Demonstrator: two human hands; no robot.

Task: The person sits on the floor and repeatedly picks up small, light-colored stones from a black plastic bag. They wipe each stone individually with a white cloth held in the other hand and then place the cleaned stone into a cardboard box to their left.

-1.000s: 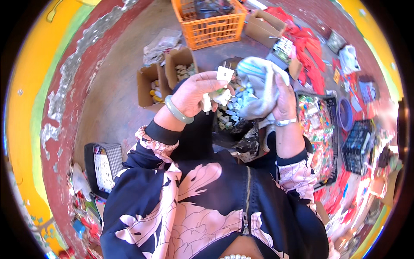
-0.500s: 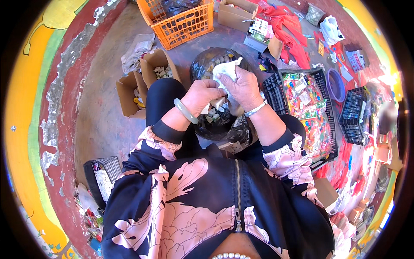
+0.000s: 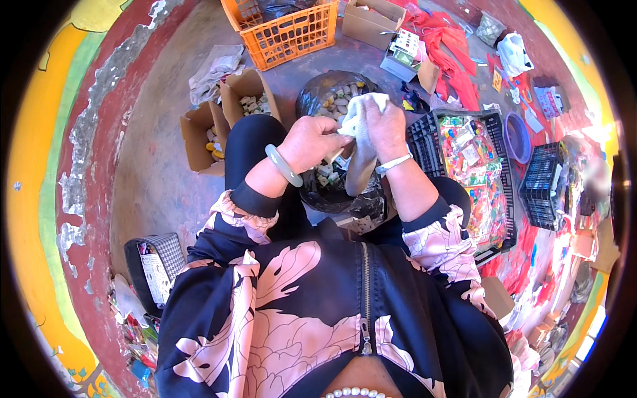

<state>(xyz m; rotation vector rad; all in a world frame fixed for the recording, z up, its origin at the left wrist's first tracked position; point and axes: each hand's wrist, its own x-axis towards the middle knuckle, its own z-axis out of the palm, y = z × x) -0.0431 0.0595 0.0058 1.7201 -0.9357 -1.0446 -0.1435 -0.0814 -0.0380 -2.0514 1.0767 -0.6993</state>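
My right hand (image 3: 386,129) is closed on a white and grey cloth (image 3: 359,114), which sticks up above the fingers and hangs in a grey tail below them. Close against it, my left hand (image 3: 310,142) is pinched, with a small pale piece (image 3: 334,156) showing just under its fingertips. Both hands are over an open black plastic bag (image 3: 308,93) between my knees. White and yellow pieces (image 3: 342,98) fill its far part, and small white and green pieces (image 3: 326,175) lie nearer me. The hands and cloth hide the bag's middle.
Two cardboard boxes (image 3: 192,146) with small pieces stand by my left knee. At my right is a black crate (image 3: 508,192) of colourful packets, with a purple basin (image 3: 517,134) beyond. An orange crate (image 3: 292,41) and another carton (image 3: 361,28) stand ahead.
The cloth has turned in my right hand, and its grey tail now hangs longer. My hands have shifted slightly, uncovering more of the pieces in the bag's far part.
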